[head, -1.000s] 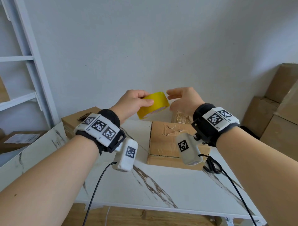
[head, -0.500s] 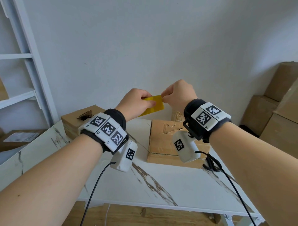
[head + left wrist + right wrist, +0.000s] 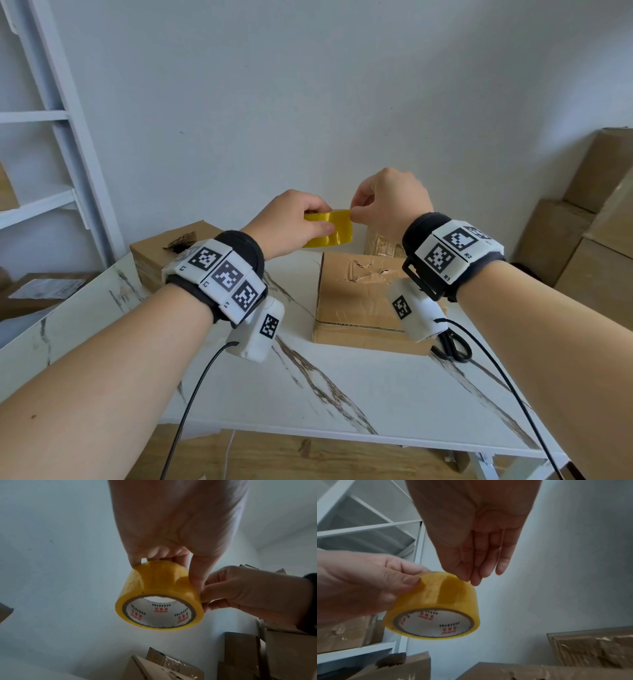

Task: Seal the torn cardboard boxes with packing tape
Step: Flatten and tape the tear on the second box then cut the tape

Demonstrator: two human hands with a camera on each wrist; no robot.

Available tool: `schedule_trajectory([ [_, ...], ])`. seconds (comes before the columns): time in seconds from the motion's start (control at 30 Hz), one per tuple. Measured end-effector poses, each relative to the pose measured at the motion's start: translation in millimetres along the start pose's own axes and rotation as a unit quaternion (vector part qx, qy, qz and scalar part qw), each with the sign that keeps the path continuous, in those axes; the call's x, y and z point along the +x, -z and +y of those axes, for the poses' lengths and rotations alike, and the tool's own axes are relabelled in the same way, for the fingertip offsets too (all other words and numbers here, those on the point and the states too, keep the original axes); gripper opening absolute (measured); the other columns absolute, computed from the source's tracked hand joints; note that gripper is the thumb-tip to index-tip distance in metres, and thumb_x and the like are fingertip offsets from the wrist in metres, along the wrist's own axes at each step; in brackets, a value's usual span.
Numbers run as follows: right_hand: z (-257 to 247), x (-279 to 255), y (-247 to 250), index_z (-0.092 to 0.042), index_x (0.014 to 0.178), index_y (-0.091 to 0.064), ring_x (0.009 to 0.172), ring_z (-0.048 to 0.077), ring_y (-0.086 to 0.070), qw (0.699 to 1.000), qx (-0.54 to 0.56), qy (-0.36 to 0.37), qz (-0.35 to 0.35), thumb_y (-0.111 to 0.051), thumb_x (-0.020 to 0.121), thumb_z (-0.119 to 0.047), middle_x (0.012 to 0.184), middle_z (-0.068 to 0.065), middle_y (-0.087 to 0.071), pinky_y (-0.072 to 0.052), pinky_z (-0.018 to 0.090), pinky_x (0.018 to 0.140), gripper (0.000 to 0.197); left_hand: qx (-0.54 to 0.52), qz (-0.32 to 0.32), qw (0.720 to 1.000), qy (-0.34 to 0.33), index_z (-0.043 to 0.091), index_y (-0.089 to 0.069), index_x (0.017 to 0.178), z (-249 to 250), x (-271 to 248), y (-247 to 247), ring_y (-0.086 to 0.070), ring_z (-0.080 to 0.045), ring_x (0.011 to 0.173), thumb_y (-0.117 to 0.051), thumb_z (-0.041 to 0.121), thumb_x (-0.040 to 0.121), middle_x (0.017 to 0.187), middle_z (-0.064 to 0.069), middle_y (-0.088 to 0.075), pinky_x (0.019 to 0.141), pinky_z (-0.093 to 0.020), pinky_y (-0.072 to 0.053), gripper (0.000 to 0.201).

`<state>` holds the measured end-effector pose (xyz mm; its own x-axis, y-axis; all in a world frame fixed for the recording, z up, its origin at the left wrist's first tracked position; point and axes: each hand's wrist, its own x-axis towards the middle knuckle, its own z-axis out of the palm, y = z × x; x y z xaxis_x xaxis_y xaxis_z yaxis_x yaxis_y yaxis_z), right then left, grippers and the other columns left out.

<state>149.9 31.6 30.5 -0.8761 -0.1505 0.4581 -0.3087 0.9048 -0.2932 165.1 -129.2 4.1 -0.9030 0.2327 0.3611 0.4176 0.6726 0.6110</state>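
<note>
Tape roll (image 3: 328, 229) above table (image 3: 376, 394), box (image 3: 359, 301) below, scissors (image 3: 452, 346) right.

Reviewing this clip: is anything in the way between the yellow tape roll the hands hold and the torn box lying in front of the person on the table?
Nothing visible. The left hand grips the tape roll in the air above the table, the right hand picks at its edge, and the torn box lies below with its top uncovered. The scissors lie beside it, clear.

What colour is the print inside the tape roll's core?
Red and black print on white core; clearest in the left wrist view.
</note>
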Motion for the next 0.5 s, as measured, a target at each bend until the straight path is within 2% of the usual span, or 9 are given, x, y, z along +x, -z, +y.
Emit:
schedule_trajectory([
  [0.2, 2, 1, -9, -0.021, 0.071, -0.066, 0.069, 0.018, -0.059, 1.000, 0.020, -0.005, 0.016, -0.065, 0.074, -0.028, 0.069, -0.002, -0.063, -0.048, 0.027, 0.059, 0.008, -0.023, -0.001, 1.000, 0.013, 0.015, -0.064, 0.114, 3, 2, -4, -0.052, -0.015, 0.093, -0.059, 0.025, 0.091, 0.102, 0.002, -0.058, 0.066, -0.017, -0.038, 0.025],
  [0.33, 5, 0, -7, -0.011, 0.066, -0.067, 0.055, 0.012, -0.048, 0.988, 0.150, -0.022, -0.019, -0.066, 0.074, -0.017, 0.057, -0.004, -0.054, -0.040, 0.024, 0.052, 0.010, -0.085, 0.006, 0.995, 0.045, 0.016, -0.068, 0.103, 1, 4, -1, -0.058, -0.015, 0.086, -0.062, 0.022, 0.089, 0.099, -0.004, -0.066, 0.071, -0.020, -0.043, 0.017],
  [0.4, 9, -1, -5, -0.009, 0.065, -0.066, 0.055, 0.012, -0.049, 0.963, 0.260, -0.061, -0.018, -0.063, 0.075, -0.011, 0.059, 0.000, -0.058, -0.047, 0.029, 0.055, 0.011, -0.125, 0.005, 0.991, 0.057, 0.015, -0.068, 0.104, 0, 5, 1, -0.059, -0.011, 0.080, -0.062, 0.021, 0.089, 0.094, -0.003, -0.066, 0.067, -0.017, -0.044, 0.017],
  [0.43, 11, -2, -6, -0.009, 0.066, -0.065, 0.058, 0.014, -0.053, 0.942, 0.323, -0.084, -0.011, -0.063, 0.077, -0.009, 0.062, 0.003, -0.061, -0.053, 0.033, 0.062, 0.012, -0.148, 0.006, 0.987, 0.065, 0.014, -0.068, 0.106, 0, 5, 2, -0.059, -0.011, 0.080, -0.061, 0.021, 0.090, 0.094, -0.003, -0.066, 0.067, -0.016, -0.044, 0.019],
  [0.5, 13, -2, -10, -0.012, 0.075, -0.063, 0.065, 0.016, -0.058, 0.904, 0.413, -0.109, -0.007, -0.068, 0.081, -0.014, 0.069, 0.005, -0.064, -0.056, 0.033, 0.073, 0.008, -0.195, 0.013, 0.977, 0.082, 0.014, -0.067, 0.105, 0, 7, 2, -0.060, -0.014, 0.084, -0.061, 0.021, 0.090, 0.096, -0.005, -0.067, 0.072, -0.019, -0.045, 0.018],
])
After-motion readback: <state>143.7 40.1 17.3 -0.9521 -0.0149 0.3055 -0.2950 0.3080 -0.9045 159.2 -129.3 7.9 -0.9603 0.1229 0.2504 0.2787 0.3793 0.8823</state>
